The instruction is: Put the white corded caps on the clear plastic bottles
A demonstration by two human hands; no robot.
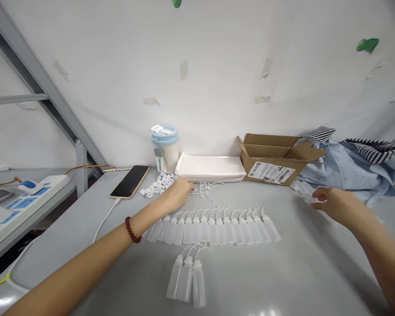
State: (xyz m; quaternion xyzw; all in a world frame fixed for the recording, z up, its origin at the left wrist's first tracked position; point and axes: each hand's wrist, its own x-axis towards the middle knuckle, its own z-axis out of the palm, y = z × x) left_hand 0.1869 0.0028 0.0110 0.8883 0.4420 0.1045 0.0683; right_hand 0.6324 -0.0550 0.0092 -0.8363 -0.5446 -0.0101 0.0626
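Observation:
My left hand [179, 193], with a dark red bead bracelet [133, 229] at the wrist, has its fingertips pressed together at the edge of a small pile of thin white straps [204, 190]. Whatever they pinch is hidden. Off to the right, my right hand [337, 204] has thumb and forefinger apart beside some translucent pieces [303, 188], partly covered by the hand. Between the hands lies a row of translucent plastic bottles [212, 230], each with a thin strap at its neck. Closer to me lie three more strapped bottles [185, 281].
White caps [158, 184] are heaped beside a phone [130, 182] on its cable. Behind stand a blue-lidded cup [167, 151], a stack of white trays [211, 166] and an open cardboard box [271, 164]. Blue cloth [358, 169] lies right; a power strip [26, 204] sits left.

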